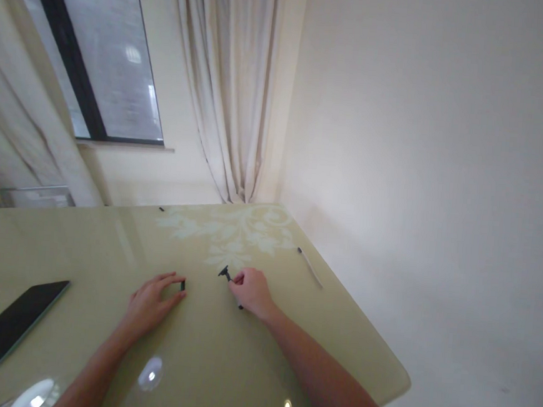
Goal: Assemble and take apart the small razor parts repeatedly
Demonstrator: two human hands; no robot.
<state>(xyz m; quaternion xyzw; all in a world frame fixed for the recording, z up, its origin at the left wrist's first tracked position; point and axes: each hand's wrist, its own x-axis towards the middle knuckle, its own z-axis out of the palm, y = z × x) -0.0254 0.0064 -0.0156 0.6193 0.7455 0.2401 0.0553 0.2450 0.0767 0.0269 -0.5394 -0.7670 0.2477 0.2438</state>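
Note:
My left hand rests low over the table and pinches a small dark piece between thumb and fingertips. What that piece is, I cannot make out; it looks short and upright. To the right, my right hand is closed round the handle of a razor. The razor's dark T-shaped head points away to the upper left, and its handle end shows below my fingers. A gap of bare tabletop separates the razor from the dark piece.
The glass-topped table has a pale floral pattern. At its right lies a thin white stick with a dark end. A black tablet-like slab lies left, a small dark bit near the far edge. A wall borders the right side.

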